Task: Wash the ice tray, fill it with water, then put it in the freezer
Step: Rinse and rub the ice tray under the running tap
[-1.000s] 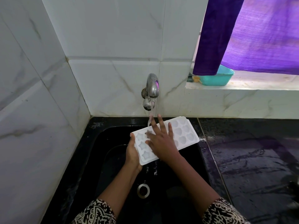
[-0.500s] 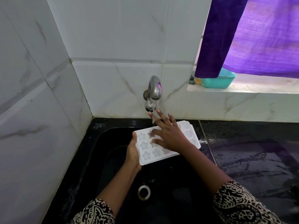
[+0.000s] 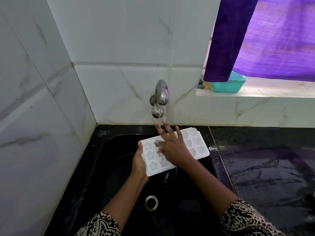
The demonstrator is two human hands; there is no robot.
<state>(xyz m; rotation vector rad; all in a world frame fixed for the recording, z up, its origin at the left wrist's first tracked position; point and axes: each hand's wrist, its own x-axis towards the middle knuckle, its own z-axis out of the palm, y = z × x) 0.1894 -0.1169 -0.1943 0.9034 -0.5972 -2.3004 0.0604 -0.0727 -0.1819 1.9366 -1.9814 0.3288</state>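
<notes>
Nearest you: drain (image 3: pixel 151 202), low in the black sink (image 3: pixel 102 167). Over the basin: white ice tray (image 3: pixel 196 143), star and heart moulds facing up. Hands: your left hand (image 3: pixel 139 163) grips the tray's left end; your right hand (image 3: pixel 173 147) lies on the moulds, fingers straight and spread, tips under the water stream. Behind: steel tap (image 3: pixel 161 92), water flowing. Far right, on the sill: teal tub (image 3: pixel 228 86), purple curtain (image 3: pixel 272 40).

We see tap (image 3: pixel 161 92) just above the ice tray (image 3: pixel 196 144), wall (image 3: pixel 42 133) close at left (tiled), room over right counter (image 3: pixel 264 167).
</notes>
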